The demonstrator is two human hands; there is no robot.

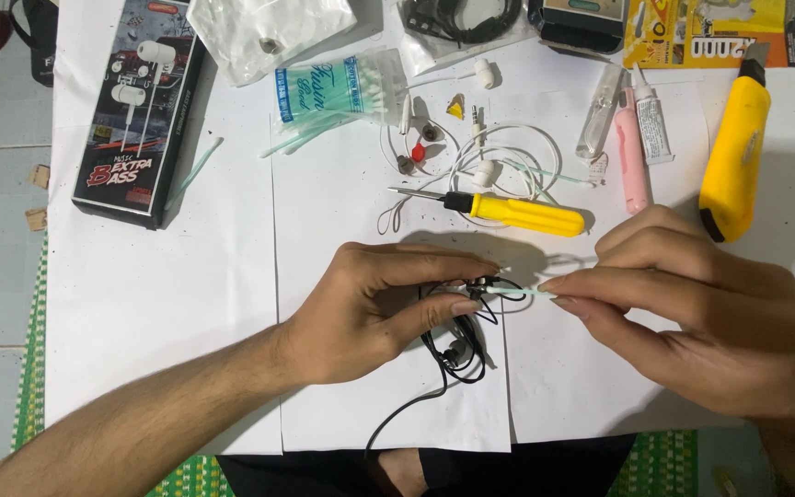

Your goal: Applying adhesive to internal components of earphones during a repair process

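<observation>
- My left hand pinches the black earphones between thumb and forefinger, fingers closed on one earbud near the middle of the white paper.
- The earphone cable loops below that hand and trails toward the near edge of the table.
- My right hand has thumb and fingertips pressed together on a cotton swab, a thin pale green stick whose tip meets the earbud I am holding.
- Just beyond my hands lies a yellow-handled screwdriver, its blade pointing left.
- Behind it I see white earphones in a loose tangle, with small red and yellow ear tips beside them.
- A clear bag of cotton swabs sits further back, several swabs sticking out, and one loose swab lies to its left.
- A black earphone box rests at the far left of the paper.
- At the right I see a yellow utility knife, a pink tube and a small white glue tube side by side.
</observation>
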